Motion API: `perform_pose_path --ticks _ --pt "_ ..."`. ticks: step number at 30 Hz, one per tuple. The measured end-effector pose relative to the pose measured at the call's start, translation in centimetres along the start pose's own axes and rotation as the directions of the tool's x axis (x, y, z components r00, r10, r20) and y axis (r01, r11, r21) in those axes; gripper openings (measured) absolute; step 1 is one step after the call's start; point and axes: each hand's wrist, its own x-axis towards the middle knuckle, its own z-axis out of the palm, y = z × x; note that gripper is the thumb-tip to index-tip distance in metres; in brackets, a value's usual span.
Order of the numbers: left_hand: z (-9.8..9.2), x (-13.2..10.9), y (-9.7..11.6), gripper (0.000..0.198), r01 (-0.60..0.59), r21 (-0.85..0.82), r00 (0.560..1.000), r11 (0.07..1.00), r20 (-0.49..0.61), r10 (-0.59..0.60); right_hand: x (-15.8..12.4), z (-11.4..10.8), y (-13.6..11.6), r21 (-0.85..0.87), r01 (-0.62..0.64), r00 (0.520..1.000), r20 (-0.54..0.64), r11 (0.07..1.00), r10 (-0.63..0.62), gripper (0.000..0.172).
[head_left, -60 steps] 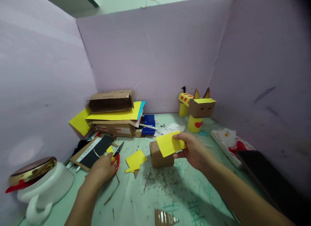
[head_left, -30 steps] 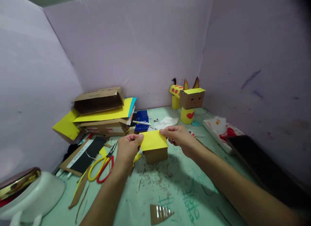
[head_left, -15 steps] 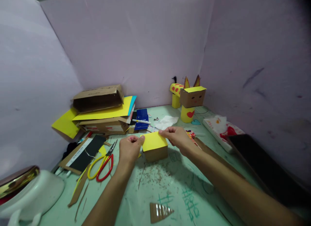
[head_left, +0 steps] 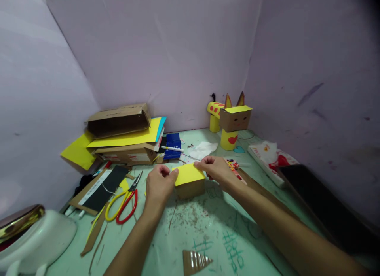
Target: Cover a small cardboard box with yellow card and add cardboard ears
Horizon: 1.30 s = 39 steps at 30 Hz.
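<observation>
A small brown cardboard box [head_left: 191, 188] stands on the green table, and a yellow paper square [head_left: 189, 173] lies flat on its top. My left hand [head_left: 159, 184] is curled, its thumb and fingers pinching the paper's left edge. My right hand [head_left: 216, 168] pinches the paper's far right corner. Both hands press the sheet against the box. Red and yellow scissors [head_left: 124, 199] lie on the table just left of my left hand.
A stack of cardboard boxes and yellow sheets [head_left: 124, 135] sits at the back left. Two paper-roll animal figures [head_left: 231, 123] stand at the back. A tissue pack [head_left: 271, 159] and a dark slab [head_left: 320, 207] lie right. A white pot [head_left: 35, 236] is near left; a cardboard scrap [head_left: 194, 261] lies in front.
Two seconds ago my right hand alone held the yellow paper in the air and my left touched the scissors. Now both hands hold the paper down flat on the box top.
</observation>
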Motion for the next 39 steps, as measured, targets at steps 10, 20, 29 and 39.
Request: perform_pose_path --ticks 10,20,29,39 --pt "-0.9 -0.4 -0.1 0.018 -0.441 0.111 0.894 0.89 0.146 0.425 -0.4 0.3 -0.6 0.018 0.148 0.987 0.06 0.989 -0.149 0.019" --pt "-1.9 -0.5 -0.4 0.034 -0.222 -0.044 0.85 0.974 0.481 0.215 0.1 0.6 0.6 -0.015 0.14 0.99 0.029 0.99 -0.14 0.016" --pt "-0.6 -0.2 -2.1 0.027 -0.011 -0.278 0.891 0.961 0.433 0.136 -0.3 0.8 0.1 0.068 0.049 0.997 0.058 0.996 -0.053 0.024" --pt "-0.5 -0.3 -1.8 0.021 0.054 -0.424 0.903 0.904 0.406 0.137 -0.6 0.7 0.7 -0.03 0.077 0.997 0.031 0.997 -0.076 0.024"
